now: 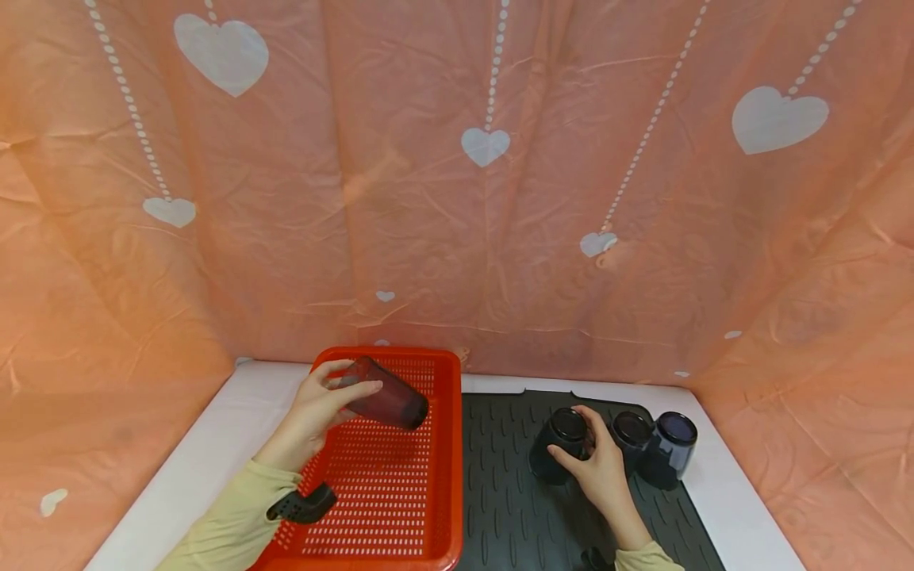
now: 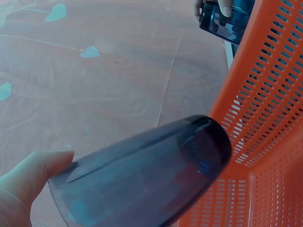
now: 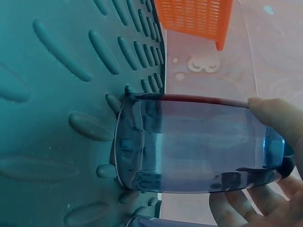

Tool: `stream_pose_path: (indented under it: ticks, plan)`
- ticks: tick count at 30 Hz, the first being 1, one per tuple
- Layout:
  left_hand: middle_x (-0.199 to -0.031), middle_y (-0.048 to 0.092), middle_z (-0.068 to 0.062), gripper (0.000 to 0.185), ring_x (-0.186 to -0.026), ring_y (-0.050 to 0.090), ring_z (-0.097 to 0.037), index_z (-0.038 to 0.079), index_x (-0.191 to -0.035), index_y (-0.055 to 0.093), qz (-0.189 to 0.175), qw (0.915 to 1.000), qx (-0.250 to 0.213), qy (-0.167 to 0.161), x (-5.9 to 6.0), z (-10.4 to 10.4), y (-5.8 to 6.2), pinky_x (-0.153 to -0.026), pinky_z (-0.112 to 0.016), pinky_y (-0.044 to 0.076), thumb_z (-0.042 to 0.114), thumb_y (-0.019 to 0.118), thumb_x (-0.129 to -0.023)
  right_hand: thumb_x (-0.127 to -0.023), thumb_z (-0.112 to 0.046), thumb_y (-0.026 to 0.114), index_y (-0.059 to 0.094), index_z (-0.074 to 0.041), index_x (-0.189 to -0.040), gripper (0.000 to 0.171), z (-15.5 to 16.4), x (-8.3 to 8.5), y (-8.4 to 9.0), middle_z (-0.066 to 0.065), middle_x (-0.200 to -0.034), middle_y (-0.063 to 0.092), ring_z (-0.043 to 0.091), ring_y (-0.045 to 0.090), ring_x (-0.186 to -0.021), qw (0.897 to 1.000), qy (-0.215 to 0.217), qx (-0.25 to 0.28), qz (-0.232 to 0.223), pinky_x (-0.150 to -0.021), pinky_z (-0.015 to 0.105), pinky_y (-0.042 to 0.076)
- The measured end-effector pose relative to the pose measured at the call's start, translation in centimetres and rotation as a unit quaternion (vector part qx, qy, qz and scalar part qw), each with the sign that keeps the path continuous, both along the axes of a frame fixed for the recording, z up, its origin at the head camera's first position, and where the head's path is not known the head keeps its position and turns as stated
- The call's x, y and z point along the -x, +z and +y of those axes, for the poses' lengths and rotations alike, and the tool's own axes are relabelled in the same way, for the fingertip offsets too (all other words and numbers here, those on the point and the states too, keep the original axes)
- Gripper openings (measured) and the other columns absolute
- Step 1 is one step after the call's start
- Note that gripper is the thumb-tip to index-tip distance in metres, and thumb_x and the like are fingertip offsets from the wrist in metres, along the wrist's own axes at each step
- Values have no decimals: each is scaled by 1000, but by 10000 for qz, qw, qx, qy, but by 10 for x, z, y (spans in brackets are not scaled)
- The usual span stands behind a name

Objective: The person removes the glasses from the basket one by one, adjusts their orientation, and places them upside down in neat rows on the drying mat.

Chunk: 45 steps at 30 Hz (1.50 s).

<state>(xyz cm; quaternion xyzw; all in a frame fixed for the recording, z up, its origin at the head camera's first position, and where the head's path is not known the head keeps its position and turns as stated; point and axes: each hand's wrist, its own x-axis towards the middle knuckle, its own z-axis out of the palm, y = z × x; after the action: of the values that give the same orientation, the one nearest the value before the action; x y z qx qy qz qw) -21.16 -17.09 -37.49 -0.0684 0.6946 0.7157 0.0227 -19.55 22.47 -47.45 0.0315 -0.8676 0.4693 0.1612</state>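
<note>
Dark smoky plastic fills both hands: the left hand (image 1: 319, 410) has its fingers (image 1: 357, 389) wrapped round a tumbler (image 1: 389, 400), holding it tipped on its side in the air over the far end of the red basket (image 1: 443, 476), closed end pointing right, seemingly so it clears the perforated wall. Across on the ribbed black mat (image 1: 500, 492), the right hand (image 1: 598, 468) curls its fingers (image 3: 272, 111) round a second tumbler (image 1: 560, 444) that stands mouth-down, rim touching the ridges, probably so it can drain. Two more dark cups (image 1: 653, 448) sit just beside it to the right, bunched at the mat's far corner. Basket and mat lie side by side on the white counter (image 1: 214, 452), with a peach heart-print sheet (image 1: 485, 198) hung behind.
</note>
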Motion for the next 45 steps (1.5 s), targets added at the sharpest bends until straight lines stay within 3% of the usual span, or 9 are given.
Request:
stream_pose_path:
  ticks: [7,17,25,37,45]
  plan:
    - [-117,50,-11,66,-86,62,-14,7,-135,37,-42,9984,-553,-59,-2,5,1,-73,-30,53,21,76,-83,-74,-16,84,44,-9,-135,73,0,0,1,19,-134,49,38,47,-124,9999,24,63,-79,-96,54,42]
    - [-100,60,-5,58,-83,60,-15,3,-130,35,-12,9931,-1148,-229,-4,14,-5,-79,-37,54,17,71,-87,-74,-17,84,43,-9,-135,74,1,1,-1,19,-135,48,38,46,-125,10000,70,6,-35,-96,54,41]
    - [-106,55,-6,34,-80,61,-17,7,-111,42,-40,9851,-1692,-290,-4,23,-5,-77,-40,54,15,67,-90,-74,-14,84,44,-10,-135,73,1,1,-1,18,-134,49,38,48,-124,10000,36,-7,-11,-95,54,42]
    - [-99,58,-8,29,-77,61,-22,6,-109,45,-137,9767,-2111,-352,-11,35,-8,-78,-40,54,16,65,-91,-74,-13,84,42,-11,-136,74,1,0,-2,18,-135,48,38,47,-125,10000,53,-6,-44,-95,54,42]
    - [-113,52,-16,31,-87,63,-30,2,-112,46,-129,9749,-2162,-515,-16,46,-8,-81,-43,53,17,64,-91,-74,-14,84,43,-11,-136,74,1,0,-2,18,-134,49,37,48,-124,10000,15,17,-58,-95,53,43]
